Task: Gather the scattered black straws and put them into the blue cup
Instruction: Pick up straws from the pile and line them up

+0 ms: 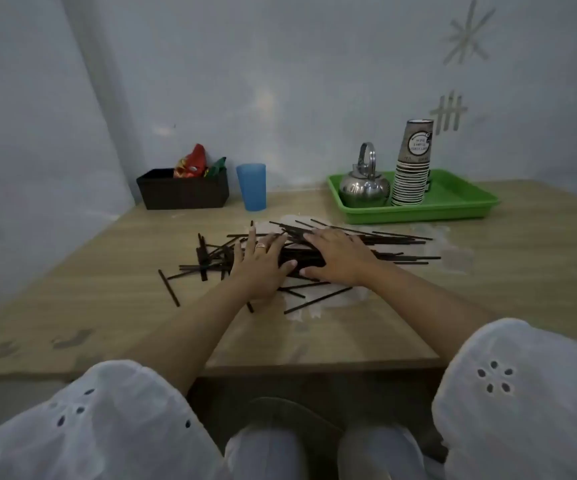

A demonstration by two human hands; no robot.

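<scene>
Several thin black straws (403, 239) lie scattered in a loose pile on the middle of the wooden table (107, 306). My left hand (261, 266) lies flat on the pile's left part, fingers spread and fairly straight. My right hand (340, 258) rests on the pile beside it, fingers stretched over the straws, thumb tip near the left thumb. A dense bundle of straws shows between the two hands. The blue cup (251, 187) stands upright behind the pile, toward the far left, apart from both hands. Loose straws (168, 287) lie out to the left and front.
A black box (183, 195) with red and green packets stands left of the cup in the wall corner. At the back right, a green tray (460, 206) holds a steel kettle (363, 188) and a stack of paper cups (413, 168). The table's front edge is near my knees.
</scene>
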